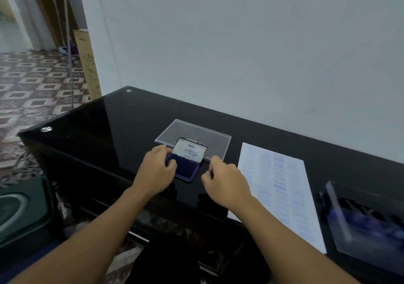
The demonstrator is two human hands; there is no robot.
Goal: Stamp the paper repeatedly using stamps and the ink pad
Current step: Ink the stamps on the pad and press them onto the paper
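Left grip [156, 174] clasps the open ink pad [185, 169]; right grip [225, 181] is curled, contents unclear. The paper [282, 196] to its right looks nearly filled.

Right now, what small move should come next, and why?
Probably the right hand reaches to the box for a stamp: the pad lies open, the left hand holds its edge, and the right seems to hold nothing.
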